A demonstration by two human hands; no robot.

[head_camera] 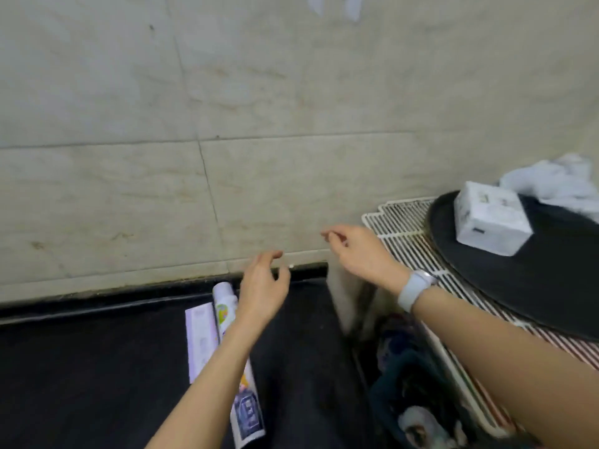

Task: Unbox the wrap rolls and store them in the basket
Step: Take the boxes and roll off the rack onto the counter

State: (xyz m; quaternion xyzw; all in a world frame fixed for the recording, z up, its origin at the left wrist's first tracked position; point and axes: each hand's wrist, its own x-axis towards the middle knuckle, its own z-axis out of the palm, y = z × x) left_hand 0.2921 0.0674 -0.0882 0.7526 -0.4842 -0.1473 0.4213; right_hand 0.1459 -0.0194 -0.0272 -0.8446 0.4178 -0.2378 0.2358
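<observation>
Midway over the dark counter (97, 367), both hands hover empty, the left hand (264, 286) loosely spread, the right hand (358, 251) half-curled. Two wrap boxes (223, 322) lie beneath the left forearm. Gripping one box by its end flap would likely open it cleanly.

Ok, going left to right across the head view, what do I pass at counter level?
Flat lilac box → printed wrap roll → left hand → right hand → white wire rack → white carton on the black tray.
</observation>
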